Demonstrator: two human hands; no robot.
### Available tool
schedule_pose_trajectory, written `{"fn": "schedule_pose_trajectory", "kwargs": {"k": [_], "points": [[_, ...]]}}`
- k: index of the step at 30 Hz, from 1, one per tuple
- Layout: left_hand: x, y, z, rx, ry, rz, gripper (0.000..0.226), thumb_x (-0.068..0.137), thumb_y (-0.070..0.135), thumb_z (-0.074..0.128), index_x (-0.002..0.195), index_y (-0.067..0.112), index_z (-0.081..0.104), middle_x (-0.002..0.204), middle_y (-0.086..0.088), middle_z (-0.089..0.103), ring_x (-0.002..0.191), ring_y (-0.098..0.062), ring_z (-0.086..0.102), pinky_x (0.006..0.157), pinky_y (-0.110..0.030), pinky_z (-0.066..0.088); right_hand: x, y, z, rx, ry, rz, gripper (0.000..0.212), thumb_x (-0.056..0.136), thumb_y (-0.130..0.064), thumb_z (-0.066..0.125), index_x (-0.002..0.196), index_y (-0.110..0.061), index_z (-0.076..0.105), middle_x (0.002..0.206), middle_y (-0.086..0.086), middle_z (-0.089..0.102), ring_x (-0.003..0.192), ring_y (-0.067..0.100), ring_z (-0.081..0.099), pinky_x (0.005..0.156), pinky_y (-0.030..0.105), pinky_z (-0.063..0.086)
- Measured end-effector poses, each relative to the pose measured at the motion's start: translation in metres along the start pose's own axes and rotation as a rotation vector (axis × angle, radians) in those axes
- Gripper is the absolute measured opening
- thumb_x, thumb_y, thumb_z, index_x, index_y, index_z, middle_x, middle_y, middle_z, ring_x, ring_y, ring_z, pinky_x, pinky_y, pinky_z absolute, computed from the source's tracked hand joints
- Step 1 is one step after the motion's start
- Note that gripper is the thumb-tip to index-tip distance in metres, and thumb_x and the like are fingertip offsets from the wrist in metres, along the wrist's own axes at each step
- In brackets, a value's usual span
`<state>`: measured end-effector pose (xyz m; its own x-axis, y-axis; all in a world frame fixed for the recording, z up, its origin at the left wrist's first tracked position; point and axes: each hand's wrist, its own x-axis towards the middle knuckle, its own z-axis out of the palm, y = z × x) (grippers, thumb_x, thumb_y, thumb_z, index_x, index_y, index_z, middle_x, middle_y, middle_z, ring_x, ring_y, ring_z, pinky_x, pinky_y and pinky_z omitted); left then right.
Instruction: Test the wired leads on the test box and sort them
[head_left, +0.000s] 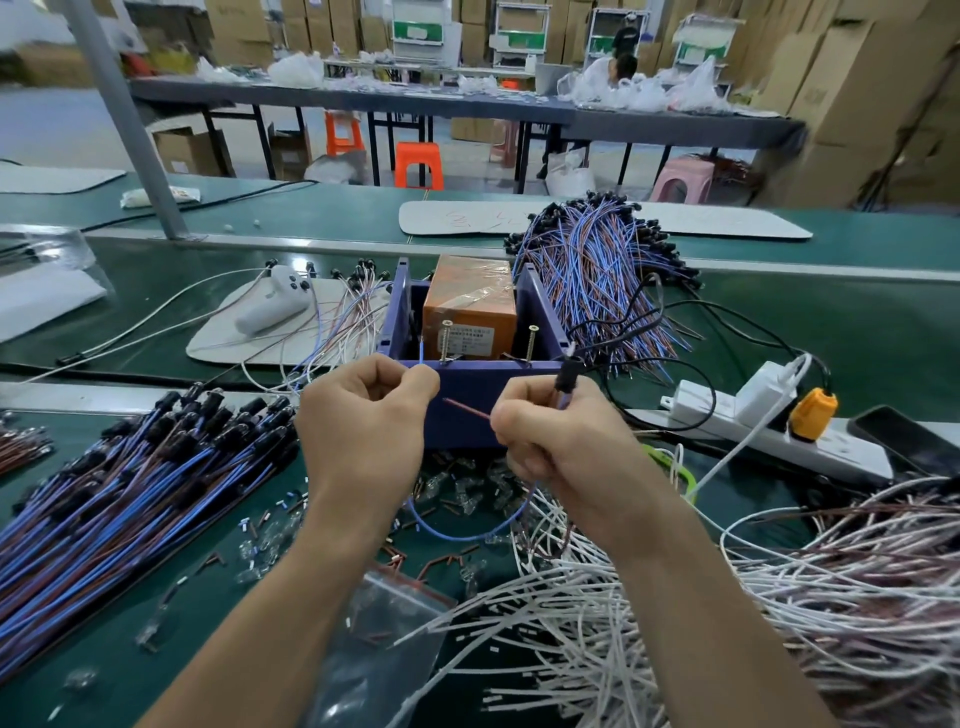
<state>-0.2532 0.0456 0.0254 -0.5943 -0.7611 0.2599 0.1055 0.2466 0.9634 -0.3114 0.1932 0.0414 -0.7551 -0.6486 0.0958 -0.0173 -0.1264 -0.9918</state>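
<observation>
1. Two stripped tips, two contacts: the left screw (445, 340) and right screw (531, 340) stand on the near rim of the purple test box (470, 382). If both tips brush each other or share one screw, the reading would likely be false
2. Brown wire tip (462, 407) sits low, in front of the box wall, short of the right screw. A miss there could send a good lead to the wrong pile
3. Left hand (363, 421): fingers curled, pinching the blue wire tip (422, 347) upright, just left of the left screw, seemingly not touching
4. Right hand (550, 441): clenched round the lead, black socket (564, 382) poking above the fist
5. Lead's blue loop (467, 532) hangs between both wrists; blue-and-brown bundle (130, 478) lies near left
</observation>
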Motion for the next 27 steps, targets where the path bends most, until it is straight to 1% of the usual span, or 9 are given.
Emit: {"fn": "schedule_pose_trajectory", "kwargs": {"k": [4,6,11,15,17,21,22,25,27], "points": [[0.003,0.004,-0.003,-0.090,0.035,-0.029,0.018,0.069,0.026,0.065,0.053,0.018,0.064,0.043,0.003,0.051,0.039,-0.013,0.037,0.040,-0.024,0.034,-0.002,-0.005,0.005,-0.391,0.019,-0.076,0.019,0.078,-0.013,0.066,0.059,-0.013,0.062,0.052,-0.007,0.046,0.050,0.008,0.038,0.050,0.020,0.032],[0.003,0.005,-0.005,-0.107,0.036,-0.024,0.019,0.070,0.026,0.065,0.054,0.015,0.063,0.043,0.000,0.052,0.038,-0.013,0.036,0.040,-0.025,0.033,-0.003,-0.007,0.006,-0.492,0.022,-0.106,0.017,0.078,-0.017,0.067,0.063,-0.010,0.064,0.052,-0.008,0.049,0.051,0.008,0.042,0.052,0.022,0.036],[0.003,0.004,-0.009,-0.116,0.021,-0.005,0.023,0.067,0.029,0.064,0.053,0.011,0.061,0.046,-0.004,0.053,0.042,-0.016,0.036,0.044,-0.027,0.032,-0.004,-0.009,0.006,-0.568,0.024,-0.127,0.016,0.078,-0.020,0.068,0.064,-0.014,0.065,0.049,-0.011,0.050,0.047,0.006,0.043,0.050,0.021,0.037],[0.001,0.009,-0.011,-0.103,0.002,-0.019,0.020,0.066,0.023,0.063,0.052,0.009,0.059,0.044,-0.005,0.050,0.042,-0.016,0.036,0.045,-0.027,0.032,-0.005,-0.010,0.007,-0.591,0.008,-0.124,0.016,0.077,-0.021,0.067,0.063,-0.015,0.064,0.048,-0.012,0.049,0.046,0.005,0.042,0.049,0.017,0.036],[-0.002,0.015,-0.014,0.018,0.026,0.015,0.019,0.063,0.027,0.062,0.052,0.011,0.061,0.042,0.000,0.049,0.043,-0.018,0.039,0.051,-0.031,0.034,-0.004,-0.009,0.006,-0.601,-0.001,-0.114,0.016,0.078,-0.019,0.068,0.063,-0.016,0.064,0.048,-0.013,0.049,0.046,0.004,0.041,0.049,0.016,0.035],[0.007,0.041,-0.038,0.803,-0.047,0.338,0.027,0.059,0.046,0.058,0.048,0.022,0.062,0.041,0.005,0.051,0.049,-0.017,0.052,0.054,-0.025,0.030,-0.004,-0.009,0.005,-0.607,-0.083,-0.102,0.015,0.079,-0.018,0.069,0.064,-0.015,0.065,0.048,-0.013,0.049,0.047,0.005,0.042,0.050,0.020,0.035],[0.011,0.050,-0.046,0.914,-0.070,0.378,0.029,0.058,0.049,0.057,0.046,0.023,0.062,0.041,0.007,0.051,0.051,-0.018,0.052,0.055,-0.025,0.028,-0.004,-0.009,0.006,-0.604,-0.116,-0.093,0.015,0.079,-0.020,0.071,0.066,-0.015,0.066,0.050,-0.012,0.050,0.049,0.006,0.043,0.051,0.023,0.036],[0.018,0.077,-0.068,0.898,-0.129,0.418,0.018,0.056,0.045,0.062,0.051,0.029,0.068,0.043,0.007,0.055,0.049,-0.011,0.052,0.055,-0.022,0.029,-0.005,-0.008,0.007,-0.621,-0.175,-0.056,0.015,0.079,-0.027,0.077,0.071,-0.017,0.070,0.056,-0.006,0.057,0.054,0.009,0.046,0.053,0.029,0.040],[0.017,0.089,-0.080,0.670,-0.362,0.411,0.007,0.060,0.039,0.068,0.064,0.039,0.074,0.051,0.012,0.063,0.046,-0.008,0.054,0.048,-0.024,0.038,-0.004,-0.008,0.009,-0.611,-0.180,-0.041,0.014,0.079,-0.027,0.081,0.072,-0.017,0.072,0.058,-0.004,0.059,0.054,0.008,0.047,0.053,0.028,0.040]]}}
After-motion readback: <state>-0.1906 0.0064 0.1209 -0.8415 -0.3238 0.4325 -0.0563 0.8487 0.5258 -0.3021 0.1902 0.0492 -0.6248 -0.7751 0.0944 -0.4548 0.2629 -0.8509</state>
